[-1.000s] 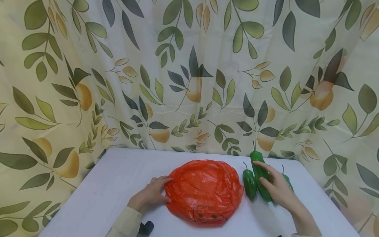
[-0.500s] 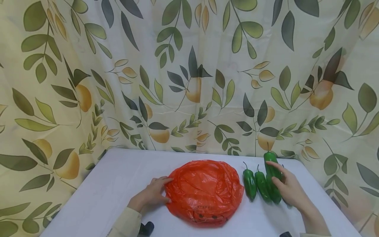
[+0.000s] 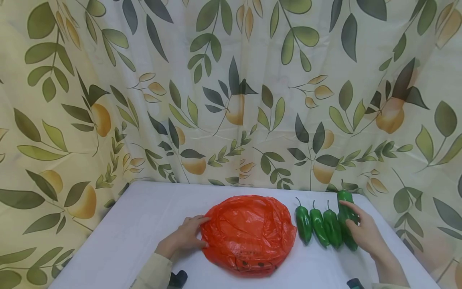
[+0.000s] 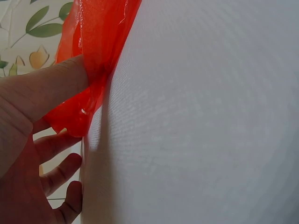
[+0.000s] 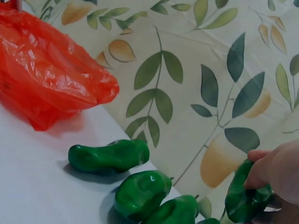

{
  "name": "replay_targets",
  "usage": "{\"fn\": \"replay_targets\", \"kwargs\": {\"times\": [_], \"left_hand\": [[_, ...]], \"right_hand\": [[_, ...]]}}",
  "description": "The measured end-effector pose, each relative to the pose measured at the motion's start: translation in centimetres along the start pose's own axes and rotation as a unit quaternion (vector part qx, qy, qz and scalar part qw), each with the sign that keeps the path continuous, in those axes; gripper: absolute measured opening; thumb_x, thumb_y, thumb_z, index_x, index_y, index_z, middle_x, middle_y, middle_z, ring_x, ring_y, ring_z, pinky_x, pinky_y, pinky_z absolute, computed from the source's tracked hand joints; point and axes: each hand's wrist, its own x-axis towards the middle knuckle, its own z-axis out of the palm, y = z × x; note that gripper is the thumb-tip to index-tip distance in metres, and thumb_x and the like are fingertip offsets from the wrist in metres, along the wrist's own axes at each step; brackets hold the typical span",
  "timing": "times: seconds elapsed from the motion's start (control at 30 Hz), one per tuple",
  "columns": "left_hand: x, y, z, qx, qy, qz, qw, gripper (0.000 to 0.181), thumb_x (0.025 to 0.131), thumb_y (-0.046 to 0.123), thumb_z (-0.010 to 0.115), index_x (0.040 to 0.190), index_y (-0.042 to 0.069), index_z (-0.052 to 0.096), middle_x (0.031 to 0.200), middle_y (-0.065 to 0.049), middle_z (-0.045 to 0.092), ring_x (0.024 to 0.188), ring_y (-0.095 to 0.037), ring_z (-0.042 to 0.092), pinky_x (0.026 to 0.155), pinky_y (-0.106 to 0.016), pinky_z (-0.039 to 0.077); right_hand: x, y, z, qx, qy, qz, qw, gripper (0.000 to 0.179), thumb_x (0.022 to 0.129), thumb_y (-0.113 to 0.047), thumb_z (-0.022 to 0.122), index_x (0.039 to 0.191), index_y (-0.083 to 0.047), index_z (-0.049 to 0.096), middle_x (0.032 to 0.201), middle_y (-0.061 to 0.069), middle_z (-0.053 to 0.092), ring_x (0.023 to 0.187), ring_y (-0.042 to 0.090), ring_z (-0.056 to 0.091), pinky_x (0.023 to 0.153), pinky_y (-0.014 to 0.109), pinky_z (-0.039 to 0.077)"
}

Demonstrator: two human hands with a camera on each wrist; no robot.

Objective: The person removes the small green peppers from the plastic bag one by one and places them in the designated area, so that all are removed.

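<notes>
A crumpled red plastic bag (image 3: 249, 233) lies on the table with its mouth spread wide. At its left edge my left hand (image 3: 187, 233) pinches the thin film; in the left wrist view the thumb (image 4: 60, 81) lies against the red film, with the index finger partly hidden behind it. To the right of the bag, several green peppers (image 3: 304, 225) lie side by side, stems pointing away. My right hand (image 3: 362, 228) holds another green pepper (image 5: 245, 196) between thumb and fingers, raised over the right end of that row and overlapping the last pepper (image 3: 349, 240).
The white table (image 3: 119, 241) ends at a curtain (image 3: 231, 100) printed with leaves and fruit, which surrounds the back and sides. Dark wrist-camera parts (image 3: 177, 277) show beside the left sleeve (image 3: 153, 271).
My right hand has moved rightward along the row with the held pepper, uncovering the peppers it passed over. The left hand and the red bag have stayed in place.
</notes>
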Motion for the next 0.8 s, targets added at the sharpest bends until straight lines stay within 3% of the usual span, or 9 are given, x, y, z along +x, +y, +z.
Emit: {"fn": "replay_targets", "kwargs": {"times": [0.07, 0.2, 0.27, 0.33, 0.43, 0.47, 0.5, 0.6, 0.8], "left_hand": [[0.0, -0.1, 0.0, 0.000, 0.000, 0.001, 1.0000, 0.080, 0.076, 0.027, 0.087, 0.147, 0.024, 0.052, 0.155, -0.008, 0.046, 0.139, -0.033, 0.040, 0.101, -0.066, 0.050], [0.0, -0.3, 0.1, -0.003, -0.002, -0.002, 1.0000, 0.081, 0.075, 0.029, 0.088, 0.148, 0.027, 0.051, 0.156, -0.006, 0.045, 0.139, -0.033, 0.040, 0.101, -0.064, 0.051], [-0.1, -0.3, 0.1, -0.005, -0.003, -0.003, 1.0000, 0.082, 0.075, 0.030, 0.088, 0.148, 0.028, 0.051, 0.156, -0.005, 0.045, 0.139, -0.033, 0.040, 0.101, -0.064, 0.052], [-0.1, -0.3, 0.1, -0.006, -0.004, -0.003, 1.0000, 0.082, 0.075, 0.030, 0.088, 0.148, 0.028, 0.051, 0.157, -0.005, 0.044, 0.139, -0.033, 0.039, 0.101, -0.064, 0.051], [-0.1, -0.2, 0.0, -0.005, -0.004, -0.001, 1.0000, 0.081, 0.075, 0.030, 0.088, 0.148, 0.027, 0.051, 0.157, -0.006, 0.044, 0.139, -0.033, 0.039, 0.100, -0.064, 0.051], [-0.1, -0.2, 0.0, -0.004, -0.003, -0.001, 1.0000, 0.081, 0.075, 0.030, 0.088, 0.148, 0.026, 0.051, 0.157, -0.006, 0.044, 0.139, -0.033, 0.039, 0.100, -0.064, 0.051], [-0.1, -0.2, 0.0, -0.003, -0.003, 0.000, 1.0000, 0.081, 0.075, 0.030, 0.088, 0.148, 0.026, 0.051, 0.156, -0.007, 0.044, 0.139, -0.033, 0.039, 0.100, -0.064, 0.051], [-0.1, -0.2, 0.0, -0.003, -0.003, 0.000, 1.0000, 0.081, 0.075, 0.029, 0.088, 0.148, 0.026, 0.051, 0.156, -0.007, 0.045, 0.139, -0.033, 0.039, 0.100, -0.065, 0.051], [-0.2, -0.1, 0.0, -0.003, -0.002, -0.001, 1.0000, 0.082, 0.075, 0.030, 0.088, 0.148, 0.026, 0.051, 0.157, -0.006, 0.044, 0.139, -0.034, 0.039, 0.101, -0.065, 0.051]], "right_hand": [[0.1, 0.5, -0.1, 0.010, -0.003, 0.017, 0.9998, 0.066, 0.095, 0.005, 0.039, 0.158, -0.001, 0.023, 0.159, 0.042, 0.009, 0.142, 0.067, 0.015, 0.106, 0.082, 0.025], [0.1, 1.7, -0.2, 0.013, 0.006, 0.036, 0.9993, 0.068, 0.093, 0.005, 0.038, 0.159, -0.001, 0.022, 0.158, 0.043, 0.006, 0.142, 0.069, 0.007, 0.108, 0.084, 0.013], [0.0, 2.2, -0.2, 0.006, 0.016, 0.037, 0.9992, 0.068, 0.091, 0.006, 0.039, 0.158, 0.001, 0.024, 0.157, 0.045, 0.008, 0.142, 0.069, 0.011, 0.109, 0.082, 0.020], [0.0, 2.7, -0.3, -0.009, 0.023, 0.043, 0.9988, 0.068, 0.090, 0.005, 0.040, 0.157, 0.002, 0.025, 0.156, 0.046, 0.011, 0.139, 0.067, 0.020, 0.104, 0.071, 0.040], [0.0, 3.2, -0.5, -0.019, 0.023, 0.063, 0.9976, 0.069, 0.089, 0.004, 0.040, 0.156, 0.003, 0.024, 0.155, 0.047, 0.011, 0.136, 0.065, 0.025, 0.093, 0.063, 0.046], [0.1, 3.4, -0.5, -0.020, 0.021, 0.070, 0.9971, 0.069, 0.089, 0.004, 0.039, 0.156, 0.003, 0.024, 0.155, 0.047, 0.011, 0.135, 0.065, 0.025, 0.090, 0.062, 0.045], [0.1, 3.5, -0.6, -0.016, 0.015, 0.079, 0.9966, 0.068, 0.090, 0.003, 0.039, 0.157, 0.003, 0.023, 0.155, 0.047, 0.009, 0.139, 0.067, 0.020, 0.098, 0.067, 0.043], [0.2, 3.7, -0.6, 0.002, 0.002, 0.119, 0.9929, 0.068, 0.092, 0.002, 0.038, 0.158, 0.002, 0.019, 0.157, 0.044, 0.002, 0.144, 0.067, 0.004, 0.113, 0.080, 0.018], [0.2, 4.4, -0.8, -0.020, 0.006, 0.143, 0.9895, 0.067, 0.092, 0.000, 0.036, 0.157, 0.003, 0.021, 0.156, 0.046, 0.005, 0.143, 0.067, 0.011, 0.112, 0.079, 0.021]]}}
